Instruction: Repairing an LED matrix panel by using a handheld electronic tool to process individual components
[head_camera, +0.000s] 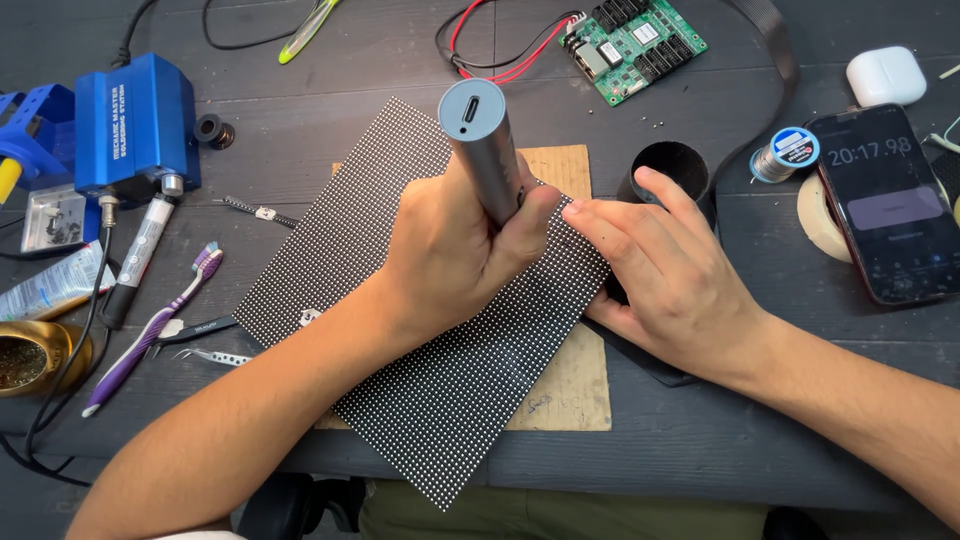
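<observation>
A black LED matrix panel (400, 330) covered in rows of small white dots lies tilted on a cardboard sheet (575, 385) on the dark wooden table. My left hand (450, 255) is closed around a grey cylindrical electric tool (480, 140), held upright with its tip down on the panel; the tip is hidden by my fingers. My right hand (660, 270) rests flat on the panel's right edge, fingers together, touching my left hand's fingers. It holds nothing.
A blue soldering station (135, 125) and its handpiece (135, 260) stand at left, with a purple toothbrush (150, 325), tweezers (215, 355) and a brass tip-cleaner (30, 355). A green circuit board (635, 45), solder spool (790, 152), phone (885, 205) and white earbud case (885, 75) lie at back right.
</observation>
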